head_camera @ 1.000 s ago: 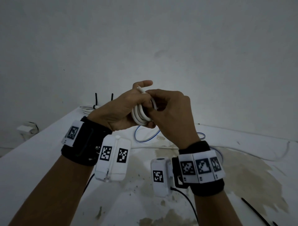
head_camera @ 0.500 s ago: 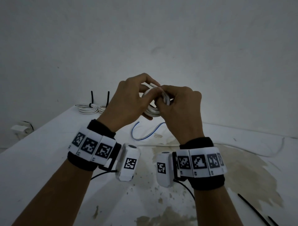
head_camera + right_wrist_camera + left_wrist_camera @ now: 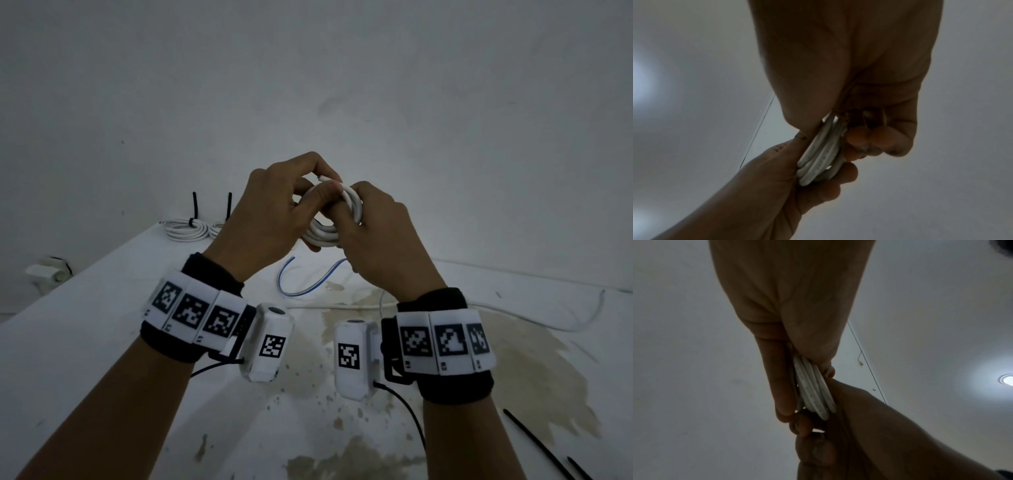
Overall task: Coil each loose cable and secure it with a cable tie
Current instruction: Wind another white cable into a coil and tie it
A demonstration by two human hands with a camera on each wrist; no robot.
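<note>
Both hands are raised above the stained tabletop [image 3: 102, 342], sharing one white coiled cable [image 3: 325, 233]: the left hand [image 3: 270, 212] has its fingers clenched round the loops, and the right hand [image 3: 380, 246] pinches the same bundle; two tied coils [image 3: 186, 230] lie at the far left edge, black cable ties [image 3: 537, 445] near right

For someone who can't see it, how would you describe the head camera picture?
Two hands, left hand and right hand, grip a coiled white cable above a stained white table. Two tied coils lie far left; loose black cable ties lie near right.
</note>
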